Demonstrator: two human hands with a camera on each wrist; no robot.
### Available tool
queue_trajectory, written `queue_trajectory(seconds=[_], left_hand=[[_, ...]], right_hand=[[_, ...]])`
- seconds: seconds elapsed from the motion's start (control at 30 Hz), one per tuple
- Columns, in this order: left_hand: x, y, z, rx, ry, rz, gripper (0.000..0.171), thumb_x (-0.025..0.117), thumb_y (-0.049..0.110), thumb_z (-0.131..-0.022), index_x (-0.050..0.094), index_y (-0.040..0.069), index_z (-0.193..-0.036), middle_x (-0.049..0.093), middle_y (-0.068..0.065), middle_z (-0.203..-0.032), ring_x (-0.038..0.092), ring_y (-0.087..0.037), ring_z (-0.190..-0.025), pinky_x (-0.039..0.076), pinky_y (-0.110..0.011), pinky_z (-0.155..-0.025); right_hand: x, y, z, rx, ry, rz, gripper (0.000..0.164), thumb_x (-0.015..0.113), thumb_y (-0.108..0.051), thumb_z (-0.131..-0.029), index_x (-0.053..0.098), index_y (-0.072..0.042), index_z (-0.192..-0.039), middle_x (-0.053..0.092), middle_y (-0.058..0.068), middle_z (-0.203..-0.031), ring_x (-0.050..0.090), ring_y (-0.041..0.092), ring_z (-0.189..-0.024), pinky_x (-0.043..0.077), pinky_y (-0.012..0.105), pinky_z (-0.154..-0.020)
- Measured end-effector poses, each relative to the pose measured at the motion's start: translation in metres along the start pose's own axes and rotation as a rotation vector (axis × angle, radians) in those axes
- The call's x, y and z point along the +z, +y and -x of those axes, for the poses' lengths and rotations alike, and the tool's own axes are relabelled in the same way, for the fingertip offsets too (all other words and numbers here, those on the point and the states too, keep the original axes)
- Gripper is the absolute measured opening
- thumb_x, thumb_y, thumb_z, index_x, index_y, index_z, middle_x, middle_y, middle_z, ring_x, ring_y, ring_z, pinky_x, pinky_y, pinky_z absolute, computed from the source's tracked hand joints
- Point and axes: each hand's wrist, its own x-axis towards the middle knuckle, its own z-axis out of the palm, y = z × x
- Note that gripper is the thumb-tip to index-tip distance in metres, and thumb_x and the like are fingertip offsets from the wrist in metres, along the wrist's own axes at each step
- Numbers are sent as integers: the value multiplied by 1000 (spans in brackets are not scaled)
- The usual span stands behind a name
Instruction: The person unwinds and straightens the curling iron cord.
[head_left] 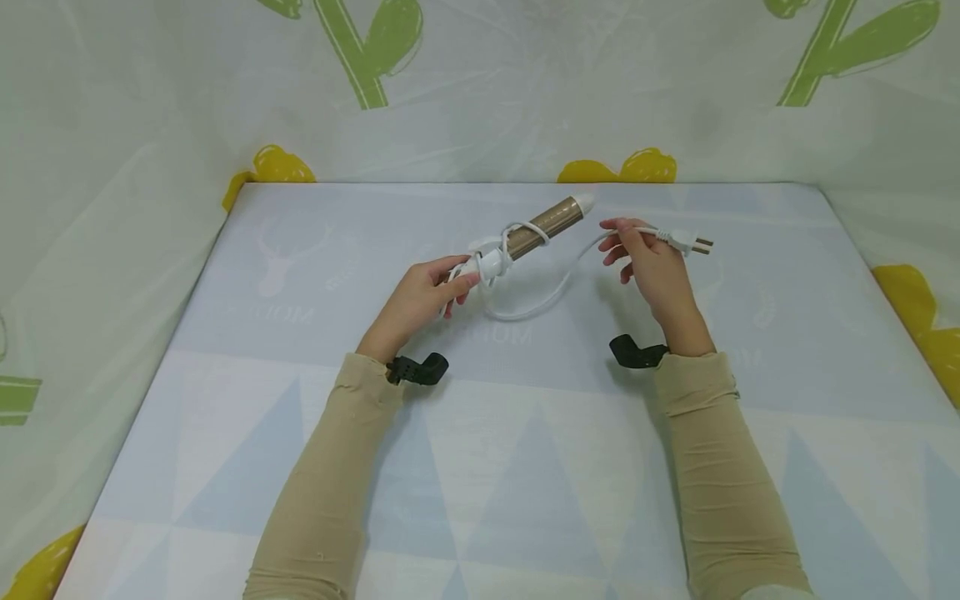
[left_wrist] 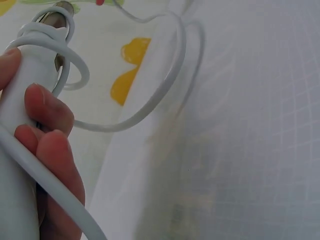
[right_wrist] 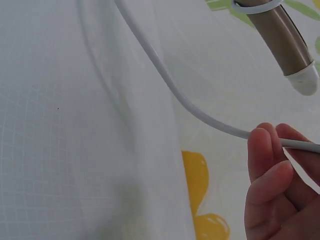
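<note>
A curling iron (head_left: 546,227) with a white handle, a brown-gold barrel and a white tip is held up by my left hand (head_left: 431,296), whose fingers curl round the handle (left_wrist: 30,95). White cord is looped around the handle and the barrel's lower part. From there a loose length of cord (head_left: 534,312) sags and rises to my right hand (head_left: 654,262), which pinches it between thumb and fingers near the two-pin plug (head_left: 686,242). In the right wrist view the barrel (right_wrist: 280,40) hangs above the pinched cord (right_wrist: 200,114), apart from the fingers.
Beneath both hands lies a table covered in a pale blue and white triangle-patterned cloth (head_left: 517,500). A light curtain (head_left: 525,92) with green and yellow plant prints surrounds its back and sides. Each wrist wears a black camera mount (head_left: 637,352).
</note>
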Motion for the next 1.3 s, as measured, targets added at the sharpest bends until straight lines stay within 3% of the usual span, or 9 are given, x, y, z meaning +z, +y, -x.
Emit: queue_trajectory(seconds=[0.27, 0.4, 0.8, 1.03, 1.3], left_hand=[[7, -1, -1, 26, -121, -26, 50, 59, 57, -76, 55, 30, -118, 57, -7, -74, 50, -23, -58, 36, -30, -55], [12, 1, -1, 25, -170, -43, 51, 59, 58, -75, 55, 32, -118, 58, -10, -74, 50, -23, -58, 36, -30, -55], [12, 2, 1, 8, -264, -106, 44, 60, 55, -76, 57, 35, -115, 58, -6, -73, 48, -19, -57, 37, -29, -55], [14, -3, -1, 24, -292, -131, 44, 60, 56, -76, 57, 34, -114, 58, -4, -73, 48, -19, -57, 38, -29, -53], [19, -5, -3, -24, -291, -212, 51, 62, 58, -73, 55, 36, -118, 60, -1, -74, 48, -17, -56, 41, -30, -55]], right_hand=[[-3, -1, 0, -8, 57, -254, 44, 50, -42, -88, 57, -11, -118, 59, 8, -109, 55, 19, -96, 46, 23, -57], [-8, -8, 3, -27, 29, -284, 41, 48, -40, -89, 56, -12, -119, 59, 9, -112, 53, 20, -102, 44, 23, -68], [-21, -34, 10, -51, 88, -143, 41, 46, -37, -91, 51, -14, -124, 56, 7, -117, 50, 18, -109, 38, 31, -92], [-20, -54, 23, -28, -45, 120, 40, 43, -44, -91, 50, -27, -127, 53, -5, -124, 44, 20, -115, 25, 45, -99], [4, -71, 37, -213, -102, 157, 37, 46, -38, -92, 55, -21, -124, 55, -4, -122, 44, 11, -116, 32, 40, -97]])
